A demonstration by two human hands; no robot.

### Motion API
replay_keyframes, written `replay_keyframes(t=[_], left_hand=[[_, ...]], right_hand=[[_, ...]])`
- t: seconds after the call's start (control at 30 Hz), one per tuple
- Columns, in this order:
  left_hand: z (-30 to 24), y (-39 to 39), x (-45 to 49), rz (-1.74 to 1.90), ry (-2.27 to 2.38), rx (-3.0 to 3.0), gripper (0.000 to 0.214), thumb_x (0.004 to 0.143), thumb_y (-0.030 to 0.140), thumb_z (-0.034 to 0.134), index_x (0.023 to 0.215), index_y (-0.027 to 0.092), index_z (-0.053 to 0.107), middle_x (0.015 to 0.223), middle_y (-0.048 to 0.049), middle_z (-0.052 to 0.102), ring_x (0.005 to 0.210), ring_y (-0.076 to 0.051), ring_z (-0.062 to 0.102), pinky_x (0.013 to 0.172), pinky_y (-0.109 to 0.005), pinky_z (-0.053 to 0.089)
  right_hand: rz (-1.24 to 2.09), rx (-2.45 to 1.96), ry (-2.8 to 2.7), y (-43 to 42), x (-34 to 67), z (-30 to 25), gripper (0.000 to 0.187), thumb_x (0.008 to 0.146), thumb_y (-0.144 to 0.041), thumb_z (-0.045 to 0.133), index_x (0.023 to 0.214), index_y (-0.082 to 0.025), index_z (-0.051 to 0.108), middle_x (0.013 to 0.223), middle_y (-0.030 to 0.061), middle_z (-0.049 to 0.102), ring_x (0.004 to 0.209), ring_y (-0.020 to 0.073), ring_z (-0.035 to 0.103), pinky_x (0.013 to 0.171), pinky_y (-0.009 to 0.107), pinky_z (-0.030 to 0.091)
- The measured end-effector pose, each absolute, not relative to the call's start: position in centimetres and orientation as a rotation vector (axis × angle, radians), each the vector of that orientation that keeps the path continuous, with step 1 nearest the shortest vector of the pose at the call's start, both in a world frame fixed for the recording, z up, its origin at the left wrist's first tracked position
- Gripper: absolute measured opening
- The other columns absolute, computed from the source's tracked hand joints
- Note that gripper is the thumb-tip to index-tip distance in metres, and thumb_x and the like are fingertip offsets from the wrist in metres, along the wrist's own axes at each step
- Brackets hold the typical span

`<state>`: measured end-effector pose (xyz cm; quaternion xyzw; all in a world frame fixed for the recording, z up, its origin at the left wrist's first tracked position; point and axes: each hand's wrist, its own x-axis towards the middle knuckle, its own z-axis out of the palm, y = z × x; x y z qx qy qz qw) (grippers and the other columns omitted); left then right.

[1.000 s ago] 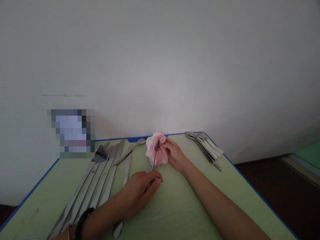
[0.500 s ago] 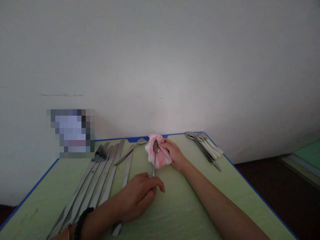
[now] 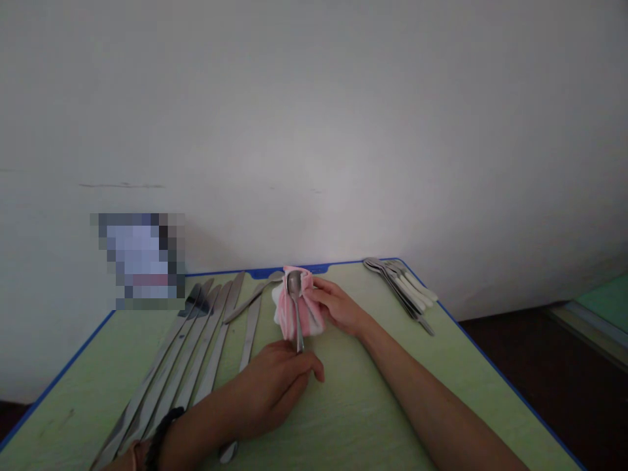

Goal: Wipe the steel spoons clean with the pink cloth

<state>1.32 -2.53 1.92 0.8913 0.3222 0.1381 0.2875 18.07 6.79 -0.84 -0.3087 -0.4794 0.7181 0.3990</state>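
My left hand is closed around the handle of a metal spoon, whose bowl points away from me and rests against a pink and white cloth. My right hand grips that bunched cloth from the right side, fingers pressed into it. Both hands sit near the middle of the light green table, and the spoon's handle end is hidden in my left fist.
A row of long metal knives lies on the left of the table, with a spoon beside them. A bundle of cutlery with white handles lies at the far right corner. A white wall stands behind the table's blue edge.
The spoon has turned so its bowl faces up against the cloth. Cloth and right hand shifted slightly left. My left hand stayed in place on the handle.
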Motion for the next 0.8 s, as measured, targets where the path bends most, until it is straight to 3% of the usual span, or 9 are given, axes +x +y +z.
replay_keyframes(t=[0.27,0.43,0.57,0.8], left_hand=[[1.73,-2.48,1.48,0.385,0.869,2.403,0.024,0.089,0.015,0.033,0.097,0.021,0.055,0.084,-0.0026,0.061,0.081,-0.017,0.056,0.077,-0.027,0.042],[1.62,-2.51,1.43,0.373,0.878,2.385,0.024,0.090,0.015,0.033,0.098,0.022,0.055,0.085,-0.0023,0.060,0.083,-0.017,0.055,0.079,-0.028,0.042],[1.76,-2.52,1.30,0.403,0.922,2.298,0.026,0.091,0.017,0.031,0.104,0.023,0.054,0.090,-0.0024,0.061,0.088,-0.017,0.055,0.082,-0.029,0.042],[1.81,-2.55,1.39,0.435,0.952,2.266,0.027,0.092,0.018,0.031,0.105,0.023,0.053,0.092,-0.0022,0.061,0.089,-0.017,0.055,0.083,-0.029,0.042]], right_hand=[[1.841,-0.784,-0.899,7.12,17.97,-1.02,0.022,0.070,-0.036,0.066,0.080,-0.016,0.065,0.071,0.0000,0.066,0.064,0.0117,0.056,0.063,0.022,0.043],[1.928,-0.744,-0.742,7.35,18.35,-0.90,0.010,0.068,-0.019,0.059,0.075,-0.015,0.065,0.069,-0.0007,0.067,0.061,0.0104,0.057,0.066,0.022,0.044],[1.975,-0.656,-0.858,7.05,18.57,-0.47,0.018,0.065,-0.015,0.059,0.082,-0.015,0.065,0.071,-0.0005,0.067,0.063,0.0095,0.057,0.065,0.020,0.044],[1.955,-0.666,-1.027,6.41,18.59,-0.10,0.025,0.069,-0.024,0.069,0.093,-0.017,0.065,0.081,-0.0005,0.065,0.067,0.0080,0.058,0.065,0.019,0.044]])
